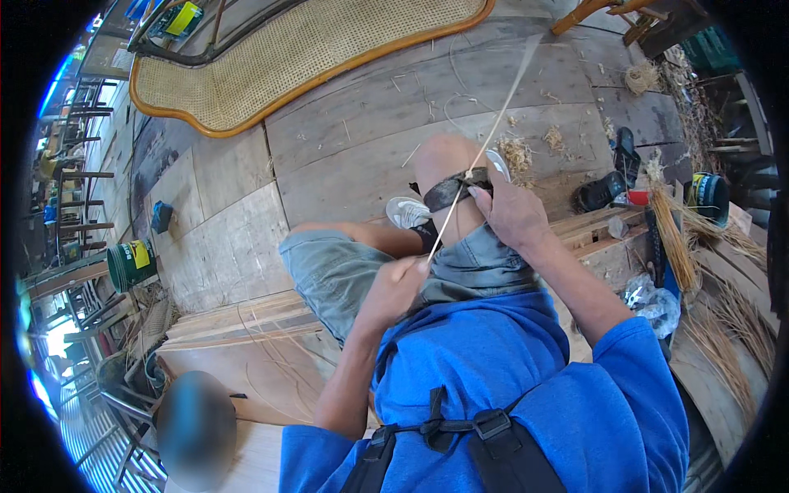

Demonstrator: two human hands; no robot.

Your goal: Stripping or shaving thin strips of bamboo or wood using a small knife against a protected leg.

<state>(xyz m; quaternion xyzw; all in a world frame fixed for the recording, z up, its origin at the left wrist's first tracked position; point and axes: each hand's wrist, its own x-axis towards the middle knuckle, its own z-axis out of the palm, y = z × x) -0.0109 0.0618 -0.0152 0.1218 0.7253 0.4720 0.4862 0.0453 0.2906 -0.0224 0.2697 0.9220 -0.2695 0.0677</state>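
A thin pale cane strip (481, 152) runs in a straight slant from the far right, over the person's raised knee (444, 160), down to the near left. It crosses a dark strap (448, 193) bound round the leg just below the knee. The right hand (514, 214) rests on the knee at the strap, fingers pinched narrow on the strip where it passes the strap. The left hand (394, 287) sits nearer, over the grey shorts (337, 271), closed in a fist on the strip's lower end. Beyond the knee a white shoe (407, 212) rests on the plank floor (345, 140), which is scattered with shavings (518, 152). To the right lies a bundle of cane strips (674, 238) beside a dark can (708, 195) and crumpled plastic (653, 300). Far left, a woven cane panel (304, 49) with a wooden rim lies on the floor. A green bucket (131, 263) stands at the left.
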